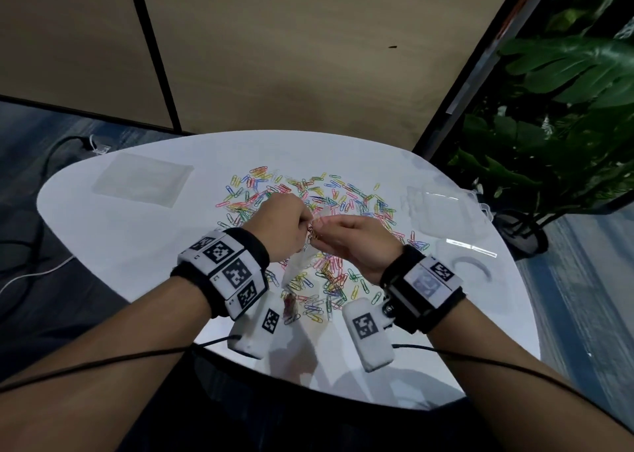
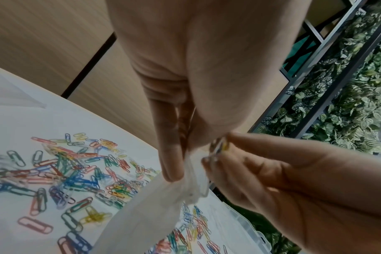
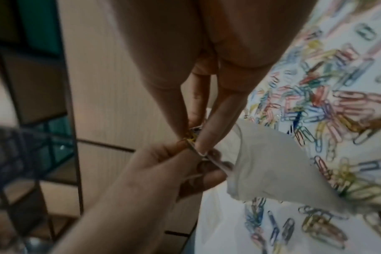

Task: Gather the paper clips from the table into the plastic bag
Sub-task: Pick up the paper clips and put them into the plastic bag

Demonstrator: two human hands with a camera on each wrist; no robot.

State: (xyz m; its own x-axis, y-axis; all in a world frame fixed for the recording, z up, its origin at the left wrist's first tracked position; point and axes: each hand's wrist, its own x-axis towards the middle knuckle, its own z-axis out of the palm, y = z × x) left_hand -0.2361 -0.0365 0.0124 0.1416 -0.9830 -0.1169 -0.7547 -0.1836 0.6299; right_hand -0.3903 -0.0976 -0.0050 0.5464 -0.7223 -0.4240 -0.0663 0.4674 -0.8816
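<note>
Above the white table (image 1: 137, 245), the left hand (image 1: 281, 225) pinched the plastic bag (image 2: 154, 209) mouth; the right hand (image 1: 356, 242), touching it, pinched paper clips (image 3: 194, 135) directly at the opening.

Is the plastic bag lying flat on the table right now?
No, the left hand holds the plastic bag up by its mouth above the table.

White table (image 1: 137, 245): scattered paper clips (image 1: 346, 194), clear box (image 1: 449, 211).

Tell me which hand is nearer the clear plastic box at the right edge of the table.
Right. The right hand is raised over the paper clips, on the side of the clear plastic box. The left hand is farther off, beyond the right hand.
</note>
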